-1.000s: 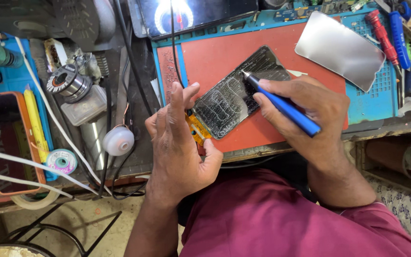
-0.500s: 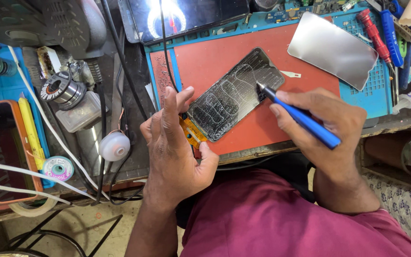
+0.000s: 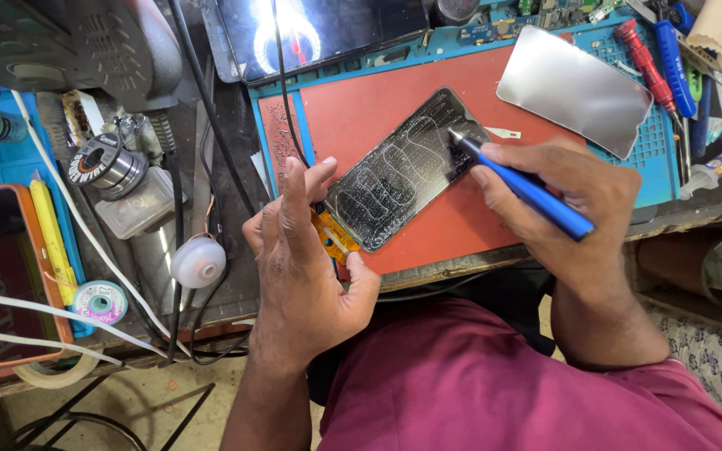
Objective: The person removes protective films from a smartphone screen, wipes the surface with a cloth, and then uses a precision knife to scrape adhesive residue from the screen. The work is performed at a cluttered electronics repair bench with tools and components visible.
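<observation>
A dark phone screen panel (image 3: 401,171) with looping glue lines lies tilted on the red work mat (image 3: 361,108). My left hand (image 3: 302,267) steadies its near corner with thumb and fingertips, by an orange flex cable (image 3: 332,236). My right hand (image 3: 566,209) grips a blue pen-shaped tool (image 3: 524,188), its tip touching the panel's far right edge.
A silver metal plate (image 3: 574,88) lies on the blue mat at the back right, beside red and blue screwdrivers (image 3: 658,54). A lit tablet (image 3: 319,33) stands behind. Cables, a solder wire spool (image 3: 102,163), a white round object (image 3: 198,261) and an orange-cased phone (image 3: 6,271) crowd the left.
The blue tool's tip has moved along the panel toward its far right edge. My left hand stays at the near corner.
</observation>
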The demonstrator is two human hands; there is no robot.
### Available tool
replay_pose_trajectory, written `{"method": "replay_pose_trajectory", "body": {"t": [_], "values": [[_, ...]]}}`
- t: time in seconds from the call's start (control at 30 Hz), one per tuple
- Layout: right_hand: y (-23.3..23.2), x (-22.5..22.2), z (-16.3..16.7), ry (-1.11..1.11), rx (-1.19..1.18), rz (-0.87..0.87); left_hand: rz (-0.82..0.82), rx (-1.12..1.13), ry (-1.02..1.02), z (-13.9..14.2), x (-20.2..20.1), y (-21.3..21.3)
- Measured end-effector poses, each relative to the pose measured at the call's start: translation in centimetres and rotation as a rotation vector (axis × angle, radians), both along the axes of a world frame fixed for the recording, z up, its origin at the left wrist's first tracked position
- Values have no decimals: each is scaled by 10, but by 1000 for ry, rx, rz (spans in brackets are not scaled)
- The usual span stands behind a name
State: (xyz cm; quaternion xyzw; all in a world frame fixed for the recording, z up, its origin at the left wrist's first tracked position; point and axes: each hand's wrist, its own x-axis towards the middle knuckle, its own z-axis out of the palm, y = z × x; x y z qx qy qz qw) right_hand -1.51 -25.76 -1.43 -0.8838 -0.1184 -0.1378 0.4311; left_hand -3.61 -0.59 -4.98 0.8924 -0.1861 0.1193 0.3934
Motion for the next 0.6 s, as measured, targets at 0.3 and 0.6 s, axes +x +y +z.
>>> {"method": "replay_pose_trajectory", "body": {"t": [0.3, 0.6], "values": [[3, 16, -13, -49, -18, -22, 1, 6, 4, 0, 0, 1], [-4, 10, -14, -22, 21, -57, 2, 4, 8, -1, 1, 0]]}}
